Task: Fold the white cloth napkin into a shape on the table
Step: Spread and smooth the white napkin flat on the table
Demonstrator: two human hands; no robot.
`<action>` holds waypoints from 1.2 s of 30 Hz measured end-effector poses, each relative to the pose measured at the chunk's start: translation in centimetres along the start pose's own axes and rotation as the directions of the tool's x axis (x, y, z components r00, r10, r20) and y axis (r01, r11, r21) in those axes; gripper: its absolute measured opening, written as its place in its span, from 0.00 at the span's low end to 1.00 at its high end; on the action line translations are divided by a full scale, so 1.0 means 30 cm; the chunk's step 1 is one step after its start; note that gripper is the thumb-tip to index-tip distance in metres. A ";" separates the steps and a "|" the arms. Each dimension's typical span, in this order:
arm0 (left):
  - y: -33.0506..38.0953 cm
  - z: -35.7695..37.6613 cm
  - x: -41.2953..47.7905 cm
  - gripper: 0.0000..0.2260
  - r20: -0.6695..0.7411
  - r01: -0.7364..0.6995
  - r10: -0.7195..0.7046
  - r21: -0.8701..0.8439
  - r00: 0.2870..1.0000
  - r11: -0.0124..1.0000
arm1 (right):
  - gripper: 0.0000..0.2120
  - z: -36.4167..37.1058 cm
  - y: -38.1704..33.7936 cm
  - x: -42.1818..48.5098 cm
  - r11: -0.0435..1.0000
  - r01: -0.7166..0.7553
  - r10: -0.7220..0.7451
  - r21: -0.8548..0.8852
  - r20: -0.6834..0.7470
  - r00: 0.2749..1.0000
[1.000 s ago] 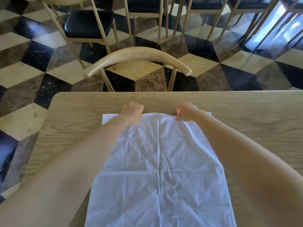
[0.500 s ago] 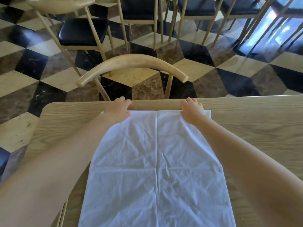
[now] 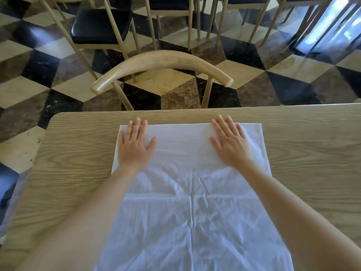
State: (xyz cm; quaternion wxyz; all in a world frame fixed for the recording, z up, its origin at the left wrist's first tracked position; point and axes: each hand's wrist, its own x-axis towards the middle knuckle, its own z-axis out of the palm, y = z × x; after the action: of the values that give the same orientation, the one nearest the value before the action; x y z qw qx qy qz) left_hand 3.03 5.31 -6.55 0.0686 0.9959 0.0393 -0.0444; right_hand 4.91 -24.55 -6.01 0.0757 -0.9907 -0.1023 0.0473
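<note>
Where napkin lies, hands flat.

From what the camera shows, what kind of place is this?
Probably a restaurant or dining hall: a wooden table with a white cloth napkin, many matching chairs with black seats, and a polished chequered floor.

Both hands — left hand, right hand — now flattened on napkin.

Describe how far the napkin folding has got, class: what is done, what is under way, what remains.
Done: the white napkin lies spread on the table, its far part doubled into a smooth band. Under way: the left hand and right hand press that band flat, palms down. Left: the creased near part is unfolded; no shape shows yet.
</note>
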 end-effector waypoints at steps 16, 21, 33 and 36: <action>0.231 0.046 -0.256 0.29 -0.003 -0.047 0.047 -0.057 0.999 0.997 | 0.25 0.055 -0.380 -0.185 0.986 0.032 -0.034 0.164 0.012 0.999; 0.019 0.039 -0.262 0.28 -0.047 0.047 -0.048 -0.021 0.998 0.999 | 0.26 0.029 -0.042 -0.256 0.990 -0.112 0.116 0.083 -0.038 0.993; 0.193 0.037 -0.391 0.23 0.033 -0.024 0.026 -0.067 0.999 0.997 | 0.25 0.043 -0.397 -0.335 0.987 -0.023 0.021 0.160 0.013 1.000; 0.180 0.075 -0.508 0.23 -0.053 0.008 -0.010 -0.053 0.999 0.999 | 0.25 0.112 -0.520 -0.426 0.981 -0.001 0.007 0.195 -0.026 1.000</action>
State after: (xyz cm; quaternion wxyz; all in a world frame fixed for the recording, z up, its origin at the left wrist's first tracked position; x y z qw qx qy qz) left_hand -11.83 -1.43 -6.63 0.0935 0.9944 0.0468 -0.0173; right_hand -10.98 -11.66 -5.84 0.1735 -0.9793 -0.0941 0.0439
